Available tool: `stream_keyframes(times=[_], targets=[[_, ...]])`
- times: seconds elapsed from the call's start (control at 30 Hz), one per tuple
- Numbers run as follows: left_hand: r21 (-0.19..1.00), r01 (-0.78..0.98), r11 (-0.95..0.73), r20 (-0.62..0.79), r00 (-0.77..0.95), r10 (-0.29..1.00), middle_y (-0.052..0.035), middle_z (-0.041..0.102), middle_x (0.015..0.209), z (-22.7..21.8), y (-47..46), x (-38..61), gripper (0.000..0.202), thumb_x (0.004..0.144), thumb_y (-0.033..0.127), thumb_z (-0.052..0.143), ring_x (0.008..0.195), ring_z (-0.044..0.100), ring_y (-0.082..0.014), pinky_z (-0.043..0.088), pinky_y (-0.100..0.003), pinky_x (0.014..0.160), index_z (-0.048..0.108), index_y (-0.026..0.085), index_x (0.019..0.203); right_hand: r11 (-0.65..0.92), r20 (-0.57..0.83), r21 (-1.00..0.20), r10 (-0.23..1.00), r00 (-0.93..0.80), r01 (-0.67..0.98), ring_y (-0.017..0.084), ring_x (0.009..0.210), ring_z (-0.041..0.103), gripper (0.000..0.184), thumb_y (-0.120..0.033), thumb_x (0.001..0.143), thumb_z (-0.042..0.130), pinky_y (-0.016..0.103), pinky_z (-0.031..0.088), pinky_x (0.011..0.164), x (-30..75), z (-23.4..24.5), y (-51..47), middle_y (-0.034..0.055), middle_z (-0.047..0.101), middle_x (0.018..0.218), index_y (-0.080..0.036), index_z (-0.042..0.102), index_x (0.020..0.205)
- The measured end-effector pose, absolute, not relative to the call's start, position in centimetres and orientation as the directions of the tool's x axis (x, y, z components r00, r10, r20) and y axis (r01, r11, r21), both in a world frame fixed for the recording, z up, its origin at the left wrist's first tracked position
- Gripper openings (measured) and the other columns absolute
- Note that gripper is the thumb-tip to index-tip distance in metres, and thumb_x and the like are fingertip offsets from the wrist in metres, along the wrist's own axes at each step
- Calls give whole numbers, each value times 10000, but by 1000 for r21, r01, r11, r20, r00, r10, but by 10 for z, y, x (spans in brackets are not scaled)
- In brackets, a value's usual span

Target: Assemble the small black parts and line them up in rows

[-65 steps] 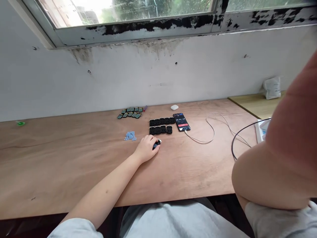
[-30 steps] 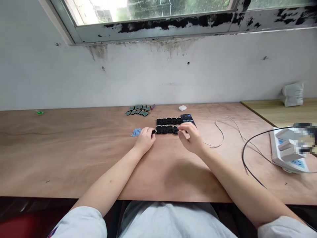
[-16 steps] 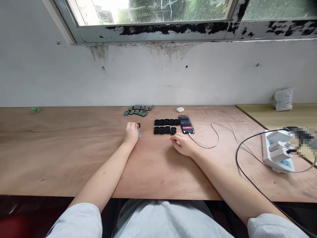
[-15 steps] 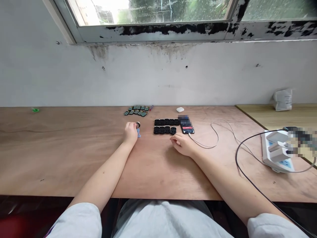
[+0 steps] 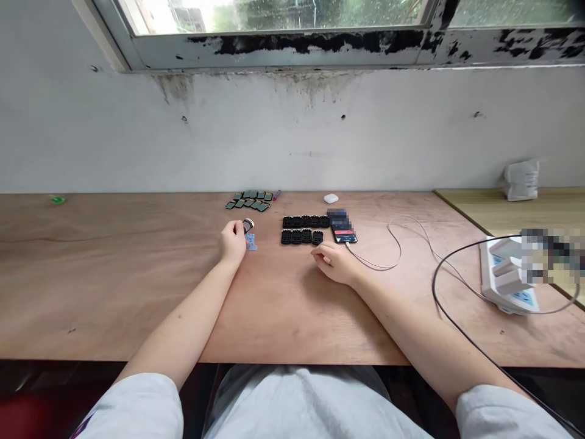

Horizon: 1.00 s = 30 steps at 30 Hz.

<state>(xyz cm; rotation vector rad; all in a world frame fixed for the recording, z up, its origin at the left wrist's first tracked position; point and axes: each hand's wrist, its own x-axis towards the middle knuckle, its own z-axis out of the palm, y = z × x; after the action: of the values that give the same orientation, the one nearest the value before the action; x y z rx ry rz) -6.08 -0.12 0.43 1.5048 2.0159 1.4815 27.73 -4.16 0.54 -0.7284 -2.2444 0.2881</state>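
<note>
pinch the small black piece (image 5: 248,225) firmly in the left hand (image 5: 232,241) just above the blue bits (image 5: 251,244) on the worktop (image 5: 137,274), resting the loosely curled, seemingly empty right hand (image 5: 333,263) near the black parts (image 5: 304,230).

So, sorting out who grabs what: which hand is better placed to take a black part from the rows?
Probably right: the right hand rests just in front of the black parts, while the left hand pinches a small piece beside the blue bits.
</note>
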Motion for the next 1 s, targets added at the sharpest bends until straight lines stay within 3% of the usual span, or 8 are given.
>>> stream_keyframes(times=[0.1,0.2,0.3,0.4,0.53,0.6,0.73,1.0], targets=[[449,874,-185,572,-122,811,-105,713,910,3,-8,-47,286,999,395,463,898,681,-247,520,-343,819,672,203,963,803,573,-410,596,-562,433,208,845,642,159,-135,954,533,331,526,768,276,3,-42,75,689,915,-214,661,1007],[226,943,-244,519,95,850,-153,714,997,-3,-7,-26,282,1007,344,463,974,658,-288,507,-405,915,680,189,915,803,526,-383,596,-607,456,211,865,636,189,-117,932,525,333,524,781,273,-1,-41,76,688,924,-208,674,1005],[123,956,-267,447,187,875,-179,714,1026,-10,-2,-9,290,1008,328,470,984,639,-310,501,-443,932,699,166,937,821,464,-313,571,-677,478,217,907,628,204,-118,931,525,340,517,821,268,-2,-42,82,693,961,-205,690,1013],[92,955,-283,423,220,879,-166,706,1008,-15,-1,-1,302,1012,333,473,978,621,-301,494,-438,938,720,162,978,816,405,-193,572,-713,545,238,987,604,204,-162,961,518,371,489,898,263,1,-43,96,697,1048,-205,701,1039],[106,945,-311,429,239,871,-152,666,1047,-12,-8,3,323,1020,357,466,1010,595,-294,478,-429,946,737,184,1050,689,386,-54,682,-621,723,313,1229,514,288,-279,986,538,470,384,1057,257,7,-42,151,627,1328,-197,661,1233],[114,940,-322,422,248,872,-143,642,1043,-10,-12,5,322,1018,366,473,1015,584,-296,473,-430,931,732,199,1111,585,377,-43,760,-529,810,342,1304,464,358,-344,1000,527,509,332,1091,256,8,-40,172,585,1405,-196,622,1311],[91,939,-333,390,274,879,-139,611,1051,-6,-13,8,350,987,437,540,1015,574,-309,470,-427,887,707,209,1194,432,365,-66,849,-382,899,358,1320,453,421,-389,1022,478,544,270,1115,256,4,-34,193,624,1350,-182,573,1376],[58,931,-360,353,319,880,-127,606,1037,-4,-1,9,440,956,589,574,1013,587,-313,474,-413,858,692,218,1159,374,359,-79,875,-324,924,358,1346,440,405,-388,1035,433,569,234,1129,265,0,-26,183,658,1316,-186,575,1355]])
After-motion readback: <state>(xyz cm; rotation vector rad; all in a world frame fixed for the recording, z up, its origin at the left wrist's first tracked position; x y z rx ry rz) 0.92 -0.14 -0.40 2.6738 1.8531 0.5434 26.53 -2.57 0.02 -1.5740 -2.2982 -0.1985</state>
